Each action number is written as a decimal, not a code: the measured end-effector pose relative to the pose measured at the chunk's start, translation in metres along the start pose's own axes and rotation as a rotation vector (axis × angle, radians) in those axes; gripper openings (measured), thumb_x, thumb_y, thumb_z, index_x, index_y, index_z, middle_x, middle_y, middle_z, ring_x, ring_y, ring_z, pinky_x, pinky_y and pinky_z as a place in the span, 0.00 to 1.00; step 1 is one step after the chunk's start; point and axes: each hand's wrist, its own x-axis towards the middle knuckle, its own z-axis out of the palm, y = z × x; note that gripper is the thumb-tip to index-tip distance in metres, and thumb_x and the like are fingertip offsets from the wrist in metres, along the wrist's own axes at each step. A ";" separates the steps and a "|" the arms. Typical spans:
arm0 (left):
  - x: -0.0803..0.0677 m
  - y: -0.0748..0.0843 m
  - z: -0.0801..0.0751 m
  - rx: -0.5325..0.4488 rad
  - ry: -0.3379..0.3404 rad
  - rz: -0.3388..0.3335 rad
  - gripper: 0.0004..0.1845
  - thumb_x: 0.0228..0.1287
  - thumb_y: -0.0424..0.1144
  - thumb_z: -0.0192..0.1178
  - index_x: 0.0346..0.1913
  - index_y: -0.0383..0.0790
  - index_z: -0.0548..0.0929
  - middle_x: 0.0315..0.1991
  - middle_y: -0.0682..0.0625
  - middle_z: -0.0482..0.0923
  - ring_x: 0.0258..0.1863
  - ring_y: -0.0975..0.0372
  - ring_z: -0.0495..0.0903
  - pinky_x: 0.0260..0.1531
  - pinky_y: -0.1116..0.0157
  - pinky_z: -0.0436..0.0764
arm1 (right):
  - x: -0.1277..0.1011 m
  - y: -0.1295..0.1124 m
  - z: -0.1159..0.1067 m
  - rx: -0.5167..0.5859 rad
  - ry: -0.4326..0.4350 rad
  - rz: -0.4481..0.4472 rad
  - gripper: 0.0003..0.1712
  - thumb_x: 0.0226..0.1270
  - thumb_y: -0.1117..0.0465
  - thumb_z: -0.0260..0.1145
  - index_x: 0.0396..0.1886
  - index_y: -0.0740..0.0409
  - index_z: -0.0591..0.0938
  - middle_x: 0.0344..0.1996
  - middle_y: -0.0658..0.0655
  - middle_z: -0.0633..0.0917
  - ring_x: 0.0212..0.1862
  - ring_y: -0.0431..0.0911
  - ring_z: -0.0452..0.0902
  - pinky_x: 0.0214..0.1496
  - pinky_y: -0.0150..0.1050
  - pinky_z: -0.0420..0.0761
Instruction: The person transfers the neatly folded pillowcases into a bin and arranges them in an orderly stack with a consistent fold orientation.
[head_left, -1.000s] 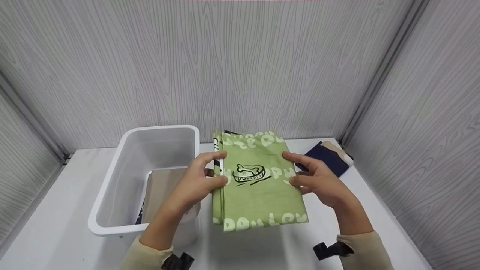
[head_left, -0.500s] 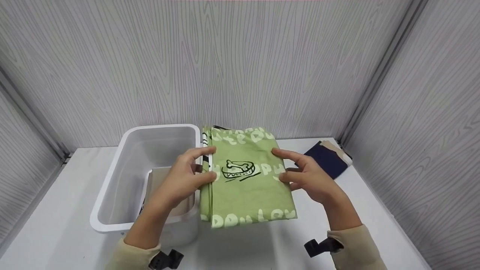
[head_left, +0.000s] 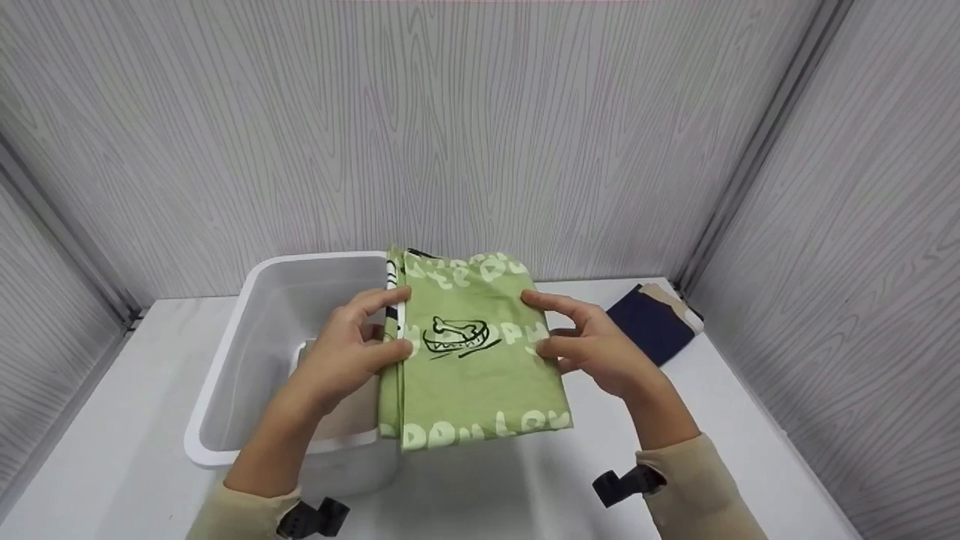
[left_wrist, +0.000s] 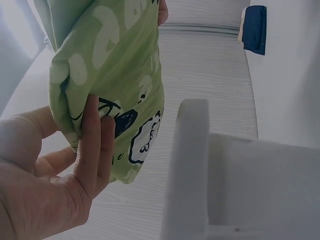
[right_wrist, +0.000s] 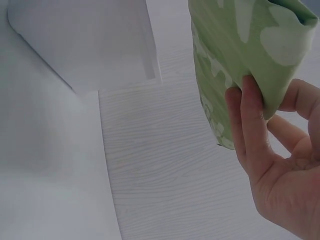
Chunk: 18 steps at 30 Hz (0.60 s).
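Observation:
A folded green cloth (head_left: 480, 382) with pale lettering and a black bone-in-bowl drawing is held up above the table, its left part in front of the white bin's right rim. My left hand (head_left: 349, 349) pinches its left edge, thumb and a finger on the near face and other fingers behind. On the opposite edge my right hand (head_left: 600, 345) pinches it the same way. The left wrist view shows the left fingers gripping the folded layers (left_wrist: 75, 95); from the right wrist, the right fingers clasp the cloth's other edge (right_wrist: 250, 50).
The white plastic bin (head_left: 214, 405) stands at the left of the white table (head_left: 720, 450), with a folded beige cloth (head_left: 349, 416) inside, partly hidden by the left arm. A folded navy and beige cloth (head_left: 649, 326) lies at the back right. Grey wood-grain walls (head_left: 480, 135) enclose the table.
Both hands have carried the green cloth leftward and slightly up, so it now covers part of the bin's right side. The bin and the navy cloth have stayed put.

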 end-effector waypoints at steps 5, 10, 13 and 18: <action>-0.002 -0.002 -0.010 -0.033 -0.005 -0.010 0.37 0.57 0.26 0.64 0.72 0.35 0.68 0.71 0.44 0.61 0.46 0.54 0.79 0.37 0.65 0.83 | 0.007 -0.002 0.007 0.008 -0.010 -0.002 0.42 0.61 0.74 0.63 0.75 0.51 0.66 0.51 0.67 0.80 0.45 0.50 0.83 0.41 0.45 0.87; -0.004 -0.003 -0.021 -0.053 -0.005 -0.020 0.37 0.59 0.26 0.63 0.73 0.35 0.66 0.70 0.43 0.61 0.45 0.57 0.80 0.37 0.64 0.85 | 0.017 -0.004 0.016 0.015 -0.026 -0.018 0.41 0.61 0.74 0.63 0.75 0.50 0.67 0.53 0.68 0.79 0.46 0.50 0.83 0.41 0.45 0.87; -0.006 -0.002 -0.029 -0.047 -0.001 -0.027 0.37 0.59 0.25 0.63 0.73 0.35 0.65 0.70 0.43 0.61 0.43 0.58 0.81 0.35 0.64 0.85 | 0.024 -0.006 0.022 0.011 -0.031 -0.020 0.41 0.61 0.73 0.63 0.74 0.49 0.68 0.54 0.67 0.78 0.46 0.50 0.83 0.41 0.46 0.87; -0.010 0.000 -0.042 -0.025 -0.010 -0.037 0.38 0.60 0.26 0.64 0.74 0.35 0.64 0.72 0.43 0.59 0.41 0.61 0.80 0.34 0.67 0.84 | 0.031 -0.008 0.030 -0.012 -0.038 -0.018 0.41 0.60 0.73 0.64 0.73 0.48 0.69 0.57 0.66 0.77 0.46 0.50 0.83 0.38 0.44 0.87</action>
